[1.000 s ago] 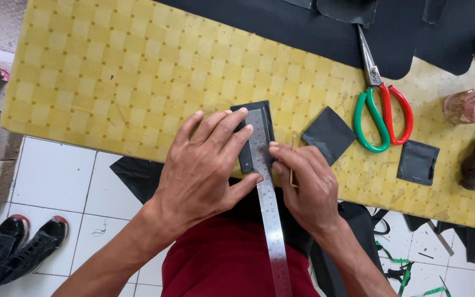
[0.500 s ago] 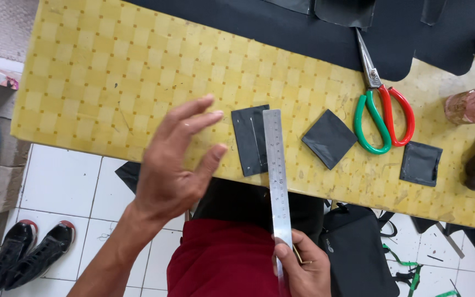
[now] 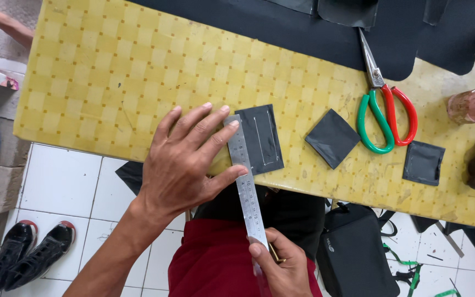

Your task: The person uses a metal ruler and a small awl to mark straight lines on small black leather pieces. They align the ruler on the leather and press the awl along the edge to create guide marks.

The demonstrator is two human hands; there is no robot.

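A steel ruler (image 3: 246,181) lies along the left edge of a dark rectangular leather piece (image 3: 264,138) near the front edge of the yellow checked surface (image 3: 111,82). The left hand (image 3: 185,162), fingers spread flat, presses the ruler's upper end. The right hand (image 3: 281,267) pinches its lower end, off the surface. Steady, even pressure would probably keep the ruler aligned. Scissors (image 3: 383,104) lie to the leather's right.

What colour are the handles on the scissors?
On the scissors, one handle is green and the other red, seen clearly in the head view.

Scissors (image 3: 386,110), black shoes (image 3: 26,256), bag (image 3: 353,253)
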